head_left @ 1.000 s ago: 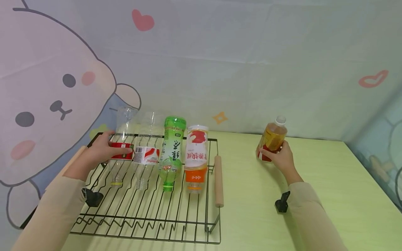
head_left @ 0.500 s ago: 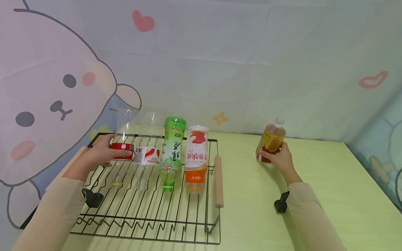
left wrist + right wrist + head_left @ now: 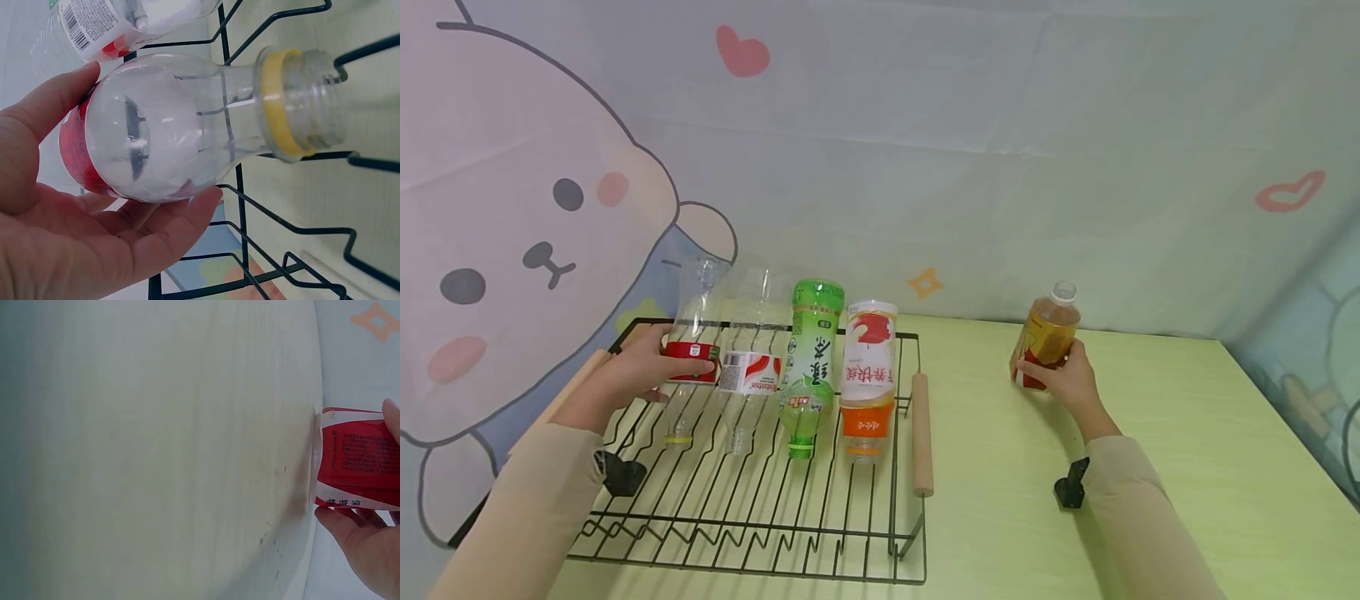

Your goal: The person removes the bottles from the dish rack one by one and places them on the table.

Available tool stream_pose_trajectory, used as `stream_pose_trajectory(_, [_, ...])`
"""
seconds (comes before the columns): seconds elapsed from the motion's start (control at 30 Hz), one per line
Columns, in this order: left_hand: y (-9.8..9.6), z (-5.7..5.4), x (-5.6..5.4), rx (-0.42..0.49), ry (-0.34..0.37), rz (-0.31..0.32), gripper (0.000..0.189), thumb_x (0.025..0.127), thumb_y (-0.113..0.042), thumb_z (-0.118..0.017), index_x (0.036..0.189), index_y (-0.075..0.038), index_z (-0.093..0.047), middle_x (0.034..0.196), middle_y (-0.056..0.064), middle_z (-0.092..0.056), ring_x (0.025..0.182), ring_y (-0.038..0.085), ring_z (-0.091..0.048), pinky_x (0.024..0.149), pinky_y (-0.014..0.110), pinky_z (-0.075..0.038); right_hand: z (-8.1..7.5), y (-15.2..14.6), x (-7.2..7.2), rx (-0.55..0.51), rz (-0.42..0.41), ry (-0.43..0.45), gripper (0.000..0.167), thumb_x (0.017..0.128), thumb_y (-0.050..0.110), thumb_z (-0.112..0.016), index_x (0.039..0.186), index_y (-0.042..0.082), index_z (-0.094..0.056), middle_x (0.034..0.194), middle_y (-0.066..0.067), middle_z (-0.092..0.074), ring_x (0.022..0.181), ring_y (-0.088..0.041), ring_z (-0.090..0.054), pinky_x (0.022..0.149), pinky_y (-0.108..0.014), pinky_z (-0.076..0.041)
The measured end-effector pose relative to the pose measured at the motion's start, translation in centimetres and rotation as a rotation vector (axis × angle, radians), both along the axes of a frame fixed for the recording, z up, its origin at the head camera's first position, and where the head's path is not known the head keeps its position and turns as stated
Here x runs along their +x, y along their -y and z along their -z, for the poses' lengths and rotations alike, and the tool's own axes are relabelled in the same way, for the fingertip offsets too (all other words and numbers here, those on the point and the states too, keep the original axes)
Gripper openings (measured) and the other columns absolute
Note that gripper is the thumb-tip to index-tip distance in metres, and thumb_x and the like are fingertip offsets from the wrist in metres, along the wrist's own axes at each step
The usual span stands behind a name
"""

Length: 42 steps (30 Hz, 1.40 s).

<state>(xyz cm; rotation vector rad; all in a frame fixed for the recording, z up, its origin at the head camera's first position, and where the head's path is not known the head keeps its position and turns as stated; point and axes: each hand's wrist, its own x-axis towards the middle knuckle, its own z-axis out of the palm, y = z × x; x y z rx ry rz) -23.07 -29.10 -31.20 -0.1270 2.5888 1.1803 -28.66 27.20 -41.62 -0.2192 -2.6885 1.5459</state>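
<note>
On the left, my left hand point(image 3: 632, 367) grips a clear plastic bottle point(image 3: 697, 312) with a red label. This bottle leans neck down on the black wire rack point(image 3: 752, 527). In the left wrist view, my thumb and fingers lie on either side of the bottle, whose neck carries a yellow ring point(image 3: 279, 103). To the right of the rack, my right hand point(image 3: 1070, 383) holds a drink bottle point(image 3: 1051, 332) with a red and yellow label. It stands nearly upright, pale neck on top. The right wrist view shows its red lower label point(image 3: 359, 459) between thumb and fingers.
Beside the held bottle, a clear bottle with a white and red label point(image 3: 750, 372), a green bottle point(image 3: 811, 358) and a white and orange bottle point(image 3: 868, 358) lean neck down on the rack. A wooden handle point(image 3: 922, 433) edges it. Behind the table point(image 3: 1180, 417) hangs a printed cloth point(image 3: 880, 167).
My right hand and its bottle have shifted slightly left and toward me. My left fingers have resettled a little on the clear bottle, which stays in place.
</note>
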Motion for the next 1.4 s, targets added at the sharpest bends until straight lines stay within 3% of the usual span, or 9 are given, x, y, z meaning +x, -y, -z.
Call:
stream_pose_trajectory(0.53, [0.1,-0.6,-0.1,-0.016,-0.085,0.033,0.1,0.091,-0.038,-0.065,0.149,0.007,0.002,0.136,0.036,-0.031,0.099,0.036,-0.049,0.062,0.036,-0.054,-1.2,-0.8,0.6,-0.009,-0.022,-0.015,0.108,0.085,0.046,-0.07,0.152,0.001,0.001,0.155,-0.027,-0.017,0.139,-0.045,-0.028,0.109,-0.054,-0.031])
stream_pose_trajectory(0.87, [0.0,-1.6,0.1,0.003,-0.09,0.037,0.098,0.092,-0.039,-0.062,0.149,0.006,0.003,0.142,0.036,-0.027,0.112,0.041,-0.045,0.07,0.036,-0.052,-2.7,-1.8,1.4,0.015,-0.013,-0.047,0.108,0.084,0.05,-0.069,0.153,0.004,0.002,0.154,-0.028,-0.019,0.14,-0.045,-0.025,0.109,-0.057,-0.03])
stream_pose_trajectory(1.4, [-0.7,-3.5,0.5,0.008,-0.13,0.052,0.096,0.095,-0.035,-0.06,0.15,0.005,0.008,0.142,0.036,-0.025,0.114,0.041,-0.042,0.068,0.032,-0.048,-6.0,-3.5,3.2,0.086,-0.033,-0.136,0.106,0.085,0.047,-0.069,0.153,0.004,-0.001,0.154,-0.028,-0.018,0.141,-0.048,-0.021,0.107,-0.062,-0.027])
